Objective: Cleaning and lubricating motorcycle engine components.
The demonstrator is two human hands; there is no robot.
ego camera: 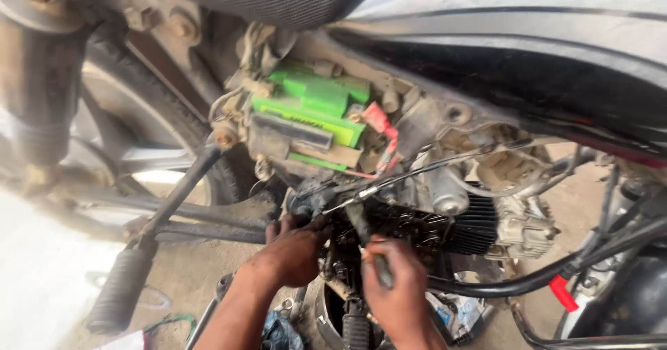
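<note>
Fingers (386,247) of my right hand (397,287) are wrapped tight round the handle of a screwdriver (365,242), and I see its long axis running up and slightly to the left, the shaft tip pointing into the dark, greasy engine (417,228) of the motorcycle just below the thin cable (417,173). My left hand (295,253) sits just beside it, fingers curled and pressed against the engine casing near the grimy housing; whether they pinch anything small I cannot tell, as the fingertips are buried in the dirt and shadow. Both hands are near each other, low in the view, under the bike's frame.

Above them I see a green battery (313,110) seated in its dusty holder, lying roughly level, with a red terminal cover (379,119) at its right end. To the right, black cooling fins (476,225) stand beside a pale carburettor (521,228). At left a kick lever (149,242) slants down to a ribbed rubber footpeg (114,294), the rear tyre (174,114) behind it. The ground (187,273) below is dusty concrete.
</note>
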